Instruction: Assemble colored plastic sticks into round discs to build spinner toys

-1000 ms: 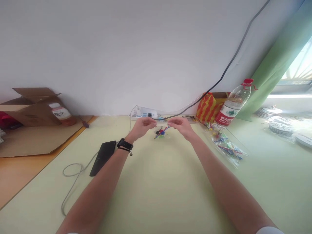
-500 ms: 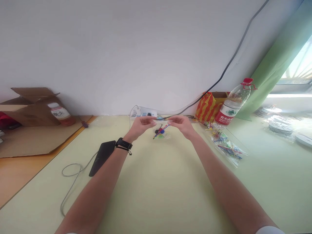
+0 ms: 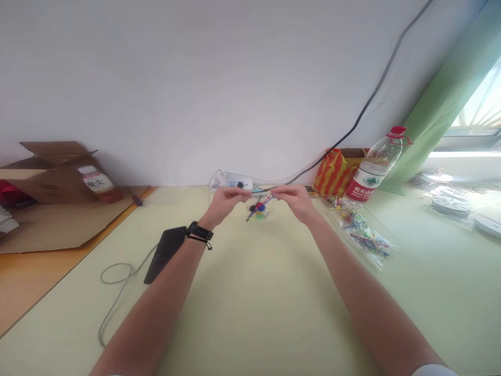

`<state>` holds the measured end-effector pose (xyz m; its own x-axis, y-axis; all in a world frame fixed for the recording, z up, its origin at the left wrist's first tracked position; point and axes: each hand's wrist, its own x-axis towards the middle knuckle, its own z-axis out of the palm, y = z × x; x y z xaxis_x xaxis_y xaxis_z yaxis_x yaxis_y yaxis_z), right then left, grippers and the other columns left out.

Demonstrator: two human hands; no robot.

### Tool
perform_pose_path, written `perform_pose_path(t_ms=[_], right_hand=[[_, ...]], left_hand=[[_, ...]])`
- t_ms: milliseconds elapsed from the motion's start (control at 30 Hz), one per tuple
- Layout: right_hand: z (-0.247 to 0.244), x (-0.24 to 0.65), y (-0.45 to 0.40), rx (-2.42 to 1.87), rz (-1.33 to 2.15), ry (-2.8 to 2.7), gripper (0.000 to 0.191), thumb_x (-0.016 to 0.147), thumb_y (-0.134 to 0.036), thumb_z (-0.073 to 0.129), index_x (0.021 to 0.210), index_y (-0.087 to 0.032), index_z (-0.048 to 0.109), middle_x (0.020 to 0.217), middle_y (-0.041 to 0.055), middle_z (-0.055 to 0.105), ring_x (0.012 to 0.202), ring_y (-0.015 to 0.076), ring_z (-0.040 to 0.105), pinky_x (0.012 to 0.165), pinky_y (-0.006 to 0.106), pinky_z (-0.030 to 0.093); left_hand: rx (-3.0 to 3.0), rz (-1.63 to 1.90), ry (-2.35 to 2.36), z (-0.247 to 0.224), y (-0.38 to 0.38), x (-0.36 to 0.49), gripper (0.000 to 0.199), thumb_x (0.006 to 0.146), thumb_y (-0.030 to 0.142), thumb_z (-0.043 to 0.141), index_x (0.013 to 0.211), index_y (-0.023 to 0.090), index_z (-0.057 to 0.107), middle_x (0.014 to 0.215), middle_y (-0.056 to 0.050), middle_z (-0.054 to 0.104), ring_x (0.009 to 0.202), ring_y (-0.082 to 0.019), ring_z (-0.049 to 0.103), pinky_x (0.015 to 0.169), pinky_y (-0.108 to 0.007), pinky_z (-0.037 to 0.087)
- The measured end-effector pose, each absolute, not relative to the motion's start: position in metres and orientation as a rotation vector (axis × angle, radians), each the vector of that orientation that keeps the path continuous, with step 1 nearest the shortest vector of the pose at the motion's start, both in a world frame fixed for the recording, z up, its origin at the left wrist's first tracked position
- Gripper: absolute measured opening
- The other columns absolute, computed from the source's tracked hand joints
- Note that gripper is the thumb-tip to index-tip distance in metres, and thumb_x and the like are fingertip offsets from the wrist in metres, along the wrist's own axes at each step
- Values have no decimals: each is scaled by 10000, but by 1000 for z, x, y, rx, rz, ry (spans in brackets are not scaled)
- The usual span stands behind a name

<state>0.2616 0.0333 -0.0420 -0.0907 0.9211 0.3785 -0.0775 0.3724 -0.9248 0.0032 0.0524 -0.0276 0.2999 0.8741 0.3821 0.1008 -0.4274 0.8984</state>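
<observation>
A small clear plastic bag (image 3: pixel 268 215) hangs between my two hands above the table. Inside it are small colourful parts (image 3: pixel 260 208): round black, red and blue pieces, a thin blue stick and something green. My left hand (image 3: pixel 227 202), wearing a black watch at the wrist, is closed in a pinch at the bag's upper left edge. On the other side my right hand (image 3: pixel 294 201) pinches the upper right edge with thumb and fingers. Whether the bag's top is sealed cannot be made out.
A black phone (image 3: pixel 164 254) with a grey cable lies at the left. Further left are a cardboard box (image 3: pixel 50 183) and a labelled bottle (image 3: pixel 99 185). To the right stand a large water bottle (image 3: pixel 366 177), several filled bags (image 3: pixel 366 237) and stacks of white discs (image 3: pixel 450 201).
Both hands stay at the bag's top edge, with fingers shifted slightly and pressed closer together. The bag and its parts have turned a little and moved slightly to the right.
</observation>
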Motion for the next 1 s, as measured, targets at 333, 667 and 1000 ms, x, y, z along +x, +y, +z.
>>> perform_pose_path(t_ms=[333, 667, 1000], right_hand=[[-23, 268, 21, -844, 1014, -1475, 319, 692, -455, 900, 929, -249, 845, 960, 65, 800, 968, 273, 703, 912, 423, 537], [-10, 261, 12, -743, 929, -1615, 367, 733, -498, 872, 969, -220, 830, 962, 83, 768, 915, 247, 682, 858, 401, 550], [-10, 258, 12, -769, 871, -1638, 256, 797, -439, 823, 923, -217, 832, 921, 69, 777, 863, 229, 685, 824, 378, 530]], left_hand=[[1800, 1260, 839, -19, 42, 13, 332, 731, 444, 889, 925, 182, 825, 979, -109, 800, 929, -260, 741, 890, -402, 584], [1852, 1256, 746, -10, 34, 20, 252, 803, 395, 845, 894, 167, 787, 880, -87, 765, 813, -197, 705, 758, -325, 576], [1858, 1197, 753, -7, 34, 19, 221, 827, 358, 821, 951, 178, 787, 866, -74, 751, 762, -169, 675, 720, -306, 562]])
